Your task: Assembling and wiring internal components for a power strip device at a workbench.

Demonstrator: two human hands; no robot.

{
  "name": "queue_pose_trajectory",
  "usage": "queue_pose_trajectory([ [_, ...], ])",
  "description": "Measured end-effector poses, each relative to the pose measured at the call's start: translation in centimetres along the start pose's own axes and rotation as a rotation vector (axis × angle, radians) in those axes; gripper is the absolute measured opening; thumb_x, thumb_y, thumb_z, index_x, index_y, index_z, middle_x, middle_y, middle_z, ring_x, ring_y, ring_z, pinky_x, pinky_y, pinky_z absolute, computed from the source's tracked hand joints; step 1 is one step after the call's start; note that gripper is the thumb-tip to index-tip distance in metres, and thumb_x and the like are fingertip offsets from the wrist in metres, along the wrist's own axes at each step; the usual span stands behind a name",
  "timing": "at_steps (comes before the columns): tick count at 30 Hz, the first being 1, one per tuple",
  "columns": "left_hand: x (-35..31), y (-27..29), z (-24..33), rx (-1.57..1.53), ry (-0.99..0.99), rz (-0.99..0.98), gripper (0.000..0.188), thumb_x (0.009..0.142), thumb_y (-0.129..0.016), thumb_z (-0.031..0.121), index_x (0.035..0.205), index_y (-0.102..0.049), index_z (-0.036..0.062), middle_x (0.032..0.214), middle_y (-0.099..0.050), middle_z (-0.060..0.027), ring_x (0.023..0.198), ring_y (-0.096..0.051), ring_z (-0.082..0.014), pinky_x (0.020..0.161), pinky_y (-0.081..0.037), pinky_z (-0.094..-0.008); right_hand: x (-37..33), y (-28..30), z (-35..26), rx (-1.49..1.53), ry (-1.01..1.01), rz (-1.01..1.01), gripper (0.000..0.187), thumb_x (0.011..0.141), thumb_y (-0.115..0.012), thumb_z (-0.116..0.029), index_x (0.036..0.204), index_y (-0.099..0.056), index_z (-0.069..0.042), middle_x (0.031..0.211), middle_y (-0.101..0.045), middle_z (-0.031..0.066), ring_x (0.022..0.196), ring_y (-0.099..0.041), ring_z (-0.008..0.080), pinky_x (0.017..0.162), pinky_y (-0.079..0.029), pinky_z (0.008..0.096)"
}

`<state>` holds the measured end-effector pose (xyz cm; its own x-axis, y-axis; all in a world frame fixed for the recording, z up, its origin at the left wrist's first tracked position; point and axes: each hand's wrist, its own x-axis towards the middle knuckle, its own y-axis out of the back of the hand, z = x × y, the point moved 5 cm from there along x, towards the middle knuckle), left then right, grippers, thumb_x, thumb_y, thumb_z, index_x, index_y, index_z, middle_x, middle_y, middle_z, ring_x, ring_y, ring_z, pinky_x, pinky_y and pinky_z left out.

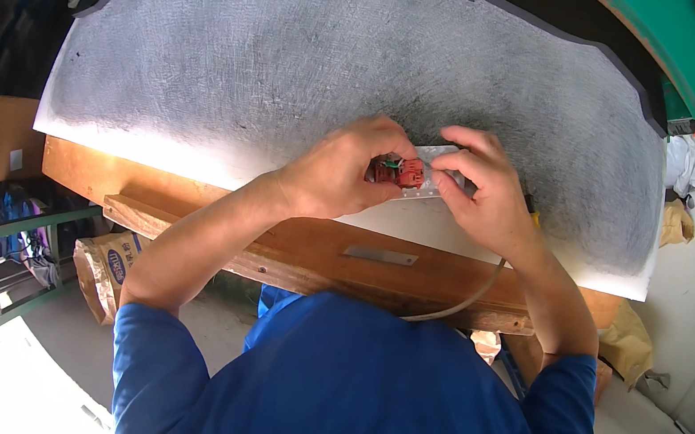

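Note:
My left hand (332,170) is closed around a small red moulded part (411,173) with a bit of green on it. Beside and under that part, a pale strip with small holes (423,194) lies partly hidden by both hands. The thumb and index finger of my right hand (487,197) come together close to the red part's right end, with the other fingers bent above. Whatever lies between those fingertips is too small to make out. Both hands are over the front edge of a large grey panel (253,68) with a scratched surface.
A wooden bench edge (285,271) runs along the front, with a flat metal plate (380,255) on it. A pale hose (470,298) loops past my right forearm towards a yellow and black piece (533,211). Green framing (661,39) stands behind; a paper sack (106,271) is lower left.

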<state>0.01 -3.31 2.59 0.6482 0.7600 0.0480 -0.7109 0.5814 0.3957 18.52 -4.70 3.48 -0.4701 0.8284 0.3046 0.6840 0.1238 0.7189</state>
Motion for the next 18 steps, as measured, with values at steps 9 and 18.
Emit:
queue_pose_trajectory([
  [9, 0.0, 0.0, -0.8, 0.028, -0.042, 0.013, 0.036, 0.077, -0.077, -0.003, 0.11, -0.063, 0.0019, 0.111, -0.059, -0.0118, 0.097, -0.063, -0.0238, 0.076, -0.054, -0.0324, 1.1, 0.1, -0.1, 0.032, 0.036, -0.07, 0.008, 0.079, -0.071, -0.003, 0.086, -0.067, -0.004, 0.118, -0.063, 0.0156, 0.101, -0.06, 0.0319, 0.075, -0.052, 0.0381],
  [18, 0.9, 0.2, -0.2, 0.024, -0.061, 0.017, 0.028, 0.076, -0.075, -0.002, 0.102, -0.066, 0.0041, 0.104, -0.059, -0.011, 0.09, -0.064, -0.0244, 0.072, -0.054, -0.0321, 1.6, 0.2, 0.9, 0.21, -0.113, -0.138, 0.007, 0.08, -0.071, -0.004, 0.085, -0.065, -0.004, 0.119, -0.063, 0.0178, 0.102, -0.061, 0.0302, 0.08, -0.051, 0.0369],
])
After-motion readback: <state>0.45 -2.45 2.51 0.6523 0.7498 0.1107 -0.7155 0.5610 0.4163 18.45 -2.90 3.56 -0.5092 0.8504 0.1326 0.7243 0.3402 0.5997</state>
